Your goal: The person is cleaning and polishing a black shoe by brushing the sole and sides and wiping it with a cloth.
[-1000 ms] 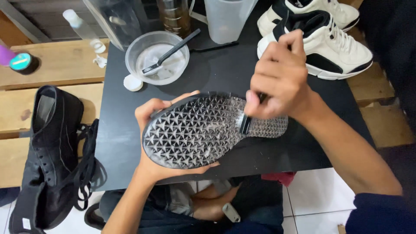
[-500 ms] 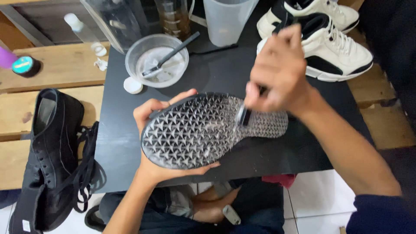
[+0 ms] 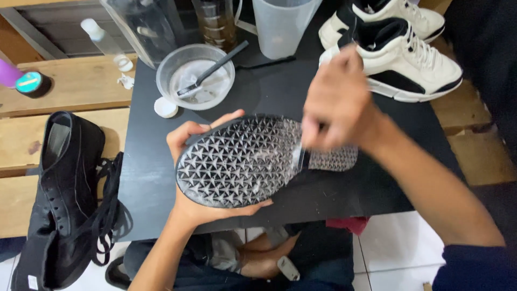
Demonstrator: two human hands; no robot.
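Observation:
My left hand [image 3: 188,161] grips a shoe [image 3: 253,159] turned sole-up over a black table [image 3: 269,91]; the sole is translucent grey with a star-shaped tread and some foam on it. My right hand [image 3: 336,102], blurred, is closed around a small dark brush [image 3: 301,157] whose head touches the sole near its middle. The shoe's upper is hidden below the sole.
A clear bowl [image 3: 196,75] holding whitish liquid and a dark brush stands behind the shoe, with a small white cap [image 3: 165,108] beside it. Two white-and-black sneakers [image 3: 398,48] sit at the back right. A black boot with loose laces [image 3: 64,194] lies on wooden boards at left. Jugs [image 3: 283,27] stand behind.
My right hand has shifted the brush a little across the middle of the sole, and it is now blurred. The shoe stays in my left hand.

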